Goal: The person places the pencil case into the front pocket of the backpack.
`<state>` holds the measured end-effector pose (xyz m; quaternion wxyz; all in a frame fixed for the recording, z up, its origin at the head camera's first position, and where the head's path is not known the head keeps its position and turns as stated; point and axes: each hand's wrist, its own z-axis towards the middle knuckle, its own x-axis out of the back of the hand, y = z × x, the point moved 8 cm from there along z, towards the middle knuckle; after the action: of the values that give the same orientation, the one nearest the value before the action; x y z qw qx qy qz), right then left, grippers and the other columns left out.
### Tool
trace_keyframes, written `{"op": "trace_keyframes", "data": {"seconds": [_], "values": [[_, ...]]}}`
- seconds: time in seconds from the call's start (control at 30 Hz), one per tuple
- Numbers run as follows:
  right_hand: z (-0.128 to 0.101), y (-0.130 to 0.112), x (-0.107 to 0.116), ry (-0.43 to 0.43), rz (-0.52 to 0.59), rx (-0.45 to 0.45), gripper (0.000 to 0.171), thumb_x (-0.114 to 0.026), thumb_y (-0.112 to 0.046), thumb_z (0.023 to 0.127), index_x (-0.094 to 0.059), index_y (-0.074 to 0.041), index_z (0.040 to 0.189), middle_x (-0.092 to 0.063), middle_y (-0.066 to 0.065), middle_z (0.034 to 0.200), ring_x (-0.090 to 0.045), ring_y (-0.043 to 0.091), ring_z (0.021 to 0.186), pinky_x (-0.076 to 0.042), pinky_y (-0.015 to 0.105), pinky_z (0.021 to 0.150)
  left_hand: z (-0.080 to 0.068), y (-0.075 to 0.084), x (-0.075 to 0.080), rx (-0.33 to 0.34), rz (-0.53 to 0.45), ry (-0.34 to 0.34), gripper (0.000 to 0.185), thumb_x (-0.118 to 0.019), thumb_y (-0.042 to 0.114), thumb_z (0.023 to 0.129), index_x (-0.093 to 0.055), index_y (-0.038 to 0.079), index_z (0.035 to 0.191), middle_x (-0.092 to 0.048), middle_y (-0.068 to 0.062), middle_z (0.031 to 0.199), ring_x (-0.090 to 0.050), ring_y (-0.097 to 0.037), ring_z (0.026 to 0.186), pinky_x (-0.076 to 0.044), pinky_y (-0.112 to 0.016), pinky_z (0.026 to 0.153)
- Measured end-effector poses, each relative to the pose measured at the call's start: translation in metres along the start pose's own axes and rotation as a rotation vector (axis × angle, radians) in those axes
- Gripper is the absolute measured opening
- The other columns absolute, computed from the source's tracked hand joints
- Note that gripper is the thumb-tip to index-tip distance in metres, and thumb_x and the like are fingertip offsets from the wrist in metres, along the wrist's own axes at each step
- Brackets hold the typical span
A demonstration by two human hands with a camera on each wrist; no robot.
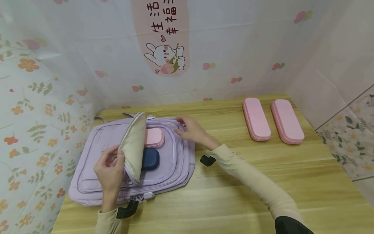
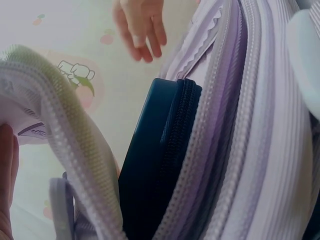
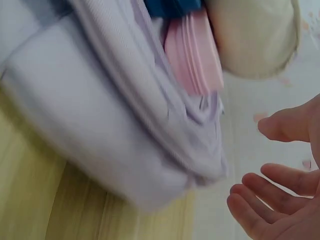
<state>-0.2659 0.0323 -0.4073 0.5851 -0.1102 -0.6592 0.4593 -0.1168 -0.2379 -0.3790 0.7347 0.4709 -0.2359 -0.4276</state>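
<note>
A lilac backpack (image 1: 182, 162) lies on the table with its front pocket unzipped. My left hand (image 1: 109, 167) pinches the edge of the pocket's cream-lined flap (image 1: 133, 148) and holds it folded back. Inside the pocket sit a pink zip case (image 1: 154, 137) and, beside it, a navy blue zip case (image 1: 151, 159), both partly covered by the flap. My right hand (image 1: 193, 130) is at the backpack's far right corner. In the right wrist view its fingers (image 3: 280, 195) are spread and relaxed, with nothing between them and the thumb.
Two more pink cases (image 1: 257, 119) (image 1: 287, 122) lie side by side at the back right of the wooden table (image 1: 233, 195). A patterned curtain (image 1: 222, 48) hangs behind and to the left. White buckles (image 1: 149, 195) and straps stick out at the backpack's near side.
</note>
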Motion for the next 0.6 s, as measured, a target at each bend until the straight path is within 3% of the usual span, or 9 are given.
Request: {"op": "trace_keyframes", "data": {"seconds": [0.6], "values": [[-0.074, 0.079, 0.088, 0.236, -0.036, -0.168, 0.052, -0.066, -0.015, 0.097, -0.049, 0.009, 0.140, -0.052, 0.028, 0.142, -0.050, 0.047, 0.129, -0.047, 0.056, 0.109, -0.003, -0.005, -0.003, -0.004, -0.013, -0.005, 0.020, -0.061, -0.012, 0.085, -0.066, -0.022, 0.102, -0.070, 0.006, 0.078, -0.070, -0.002, 0.073, -0.057, -0.009, 0.063]]}}
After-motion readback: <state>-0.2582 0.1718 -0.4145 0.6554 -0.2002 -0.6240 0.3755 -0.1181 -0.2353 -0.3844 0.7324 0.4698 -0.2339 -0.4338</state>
